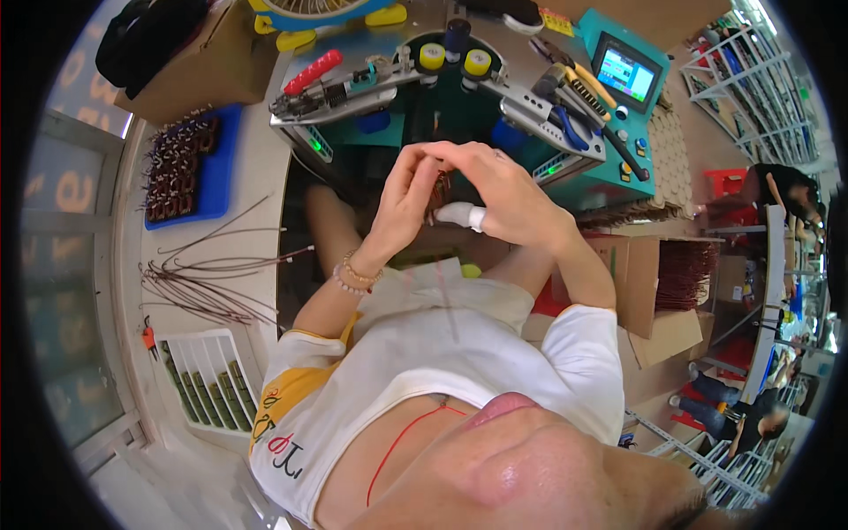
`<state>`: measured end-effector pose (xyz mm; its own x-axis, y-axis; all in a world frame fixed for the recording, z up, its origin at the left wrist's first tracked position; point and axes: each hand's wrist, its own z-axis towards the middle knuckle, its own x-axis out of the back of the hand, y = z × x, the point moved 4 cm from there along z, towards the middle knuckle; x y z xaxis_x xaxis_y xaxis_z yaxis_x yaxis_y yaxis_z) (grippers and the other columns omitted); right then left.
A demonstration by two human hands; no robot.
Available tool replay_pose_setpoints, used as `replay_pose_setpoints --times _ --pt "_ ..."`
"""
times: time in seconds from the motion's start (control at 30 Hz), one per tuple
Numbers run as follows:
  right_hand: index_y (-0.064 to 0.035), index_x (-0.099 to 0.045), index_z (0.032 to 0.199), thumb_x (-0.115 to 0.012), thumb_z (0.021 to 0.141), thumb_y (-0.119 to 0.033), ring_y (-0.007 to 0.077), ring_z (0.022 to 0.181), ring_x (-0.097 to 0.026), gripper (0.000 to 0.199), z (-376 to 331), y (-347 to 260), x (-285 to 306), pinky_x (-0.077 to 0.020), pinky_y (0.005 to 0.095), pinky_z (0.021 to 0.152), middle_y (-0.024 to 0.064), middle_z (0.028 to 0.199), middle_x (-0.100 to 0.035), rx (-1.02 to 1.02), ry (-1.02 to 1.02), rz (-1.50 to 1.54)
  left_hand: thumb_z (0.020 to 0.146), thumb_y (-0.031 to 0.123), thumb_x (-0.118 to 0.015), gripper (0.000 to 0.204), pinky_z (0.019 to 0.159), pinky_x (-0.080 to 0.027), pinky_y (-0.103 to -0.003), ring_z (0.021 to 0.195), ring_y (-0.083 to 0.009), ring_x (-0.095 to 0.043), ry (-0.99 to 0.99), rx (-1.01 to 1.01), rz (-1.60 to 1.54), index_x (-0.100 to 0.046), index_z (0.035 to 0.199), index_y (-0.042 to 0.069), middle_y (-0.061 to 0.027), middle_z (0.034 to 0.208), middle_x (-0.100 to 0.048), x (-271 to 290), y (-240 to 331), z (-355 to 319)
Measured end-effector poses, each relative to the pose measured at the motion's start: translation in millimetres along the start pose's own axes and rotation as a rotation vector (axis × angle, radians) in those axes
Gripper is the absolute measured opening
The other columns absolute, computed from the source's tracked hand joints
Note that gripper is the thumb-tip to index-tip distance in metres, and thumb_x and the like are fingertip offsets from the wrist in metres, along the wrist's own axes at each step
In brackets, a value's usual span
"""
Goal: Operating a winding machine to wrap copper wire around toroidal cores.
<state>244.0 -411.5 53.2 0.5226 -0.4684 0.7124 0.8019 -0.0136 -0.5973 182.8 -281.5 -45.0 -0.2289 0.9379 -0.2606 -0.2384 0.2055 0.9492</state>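
Big teal winding machine (618, 168) sits at the far edge of your bench, a small screen (625, 72) on its right corner, two yellow caps (454, 60) on top, a red-handled lever (311, 71) on its left side. Cardboard box (190, 66) at the far left corner, dark cloth lying on it. More open cardboard boxes (649, 309) by your right arm; one holds a reddish-brown bundle of wire, details hard to tell.

White tabletop (256, 177) on your left: blue tray (221, 168) near the far edge, filled with rows of copper coils (181, 168). Nearer you, loose brown wires (212, 274) lie spread on the bare top. At the near left edge, white divided tray (190, 353) with dark green strips standing in its slots; small orange cutter (148, 337) just beside it.

Your hands meet in front of the machine, above your lap. Your right hand (512, 194) is curled, fingers bent over a small copper coil piece (439, 190), white tape wrap on one finger (461, 215). Your left hand (405, 199) is pinched, fingertips pressed on the top of the same coil piece, touching the right-hand fingers. Beaded bracelet (358, 276) on your left wrist. Coil piece is mostly hidden between both hands; only a dark reddish sliver shows.

Other people sit at a bench far right, well apart from you.
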Motion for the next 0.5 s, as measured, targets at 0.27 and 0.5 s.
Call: replay_pose_setpoints --times 0.27,0.5 --pt "-0.0014 -0.067 0.108 -0.068 0.086 0.005 0.0221 0.088 -0.065 0.023 -62.4 42.8 15.9 -0.0518 0.0292 0.080 0.0108 0.101 -0.066 -0.203 0.348 0.056 0.105 0.042 -0.046 0.036 0.063 -0.040 -0.031 0.068 -0.0143 -0.046 0.053 0.438 -0.675 -0.055 0.104 0.007 -0.0083 0.093 -0.057 4.1 -20.0 -22.6" --pt "-0.0032 -0.065 0.108 -0.057 0.070 0.013 0.0329 0.095 -0.064 0.042 -96.3 49.4 5.7 -0.0515 0.0362 0.083 0.0142 0.104 -0.064 -0.244 0.296 0.099 0.093 0.017 -0.056 0.016 0.056 -0.036 -0.027 0.062 -0.0133 -0.042 0.092 0.434 -0.659 -0.056 0.102 0.004 -0.0110 0.093 -0.058 11.3 -37.2 -28.7"
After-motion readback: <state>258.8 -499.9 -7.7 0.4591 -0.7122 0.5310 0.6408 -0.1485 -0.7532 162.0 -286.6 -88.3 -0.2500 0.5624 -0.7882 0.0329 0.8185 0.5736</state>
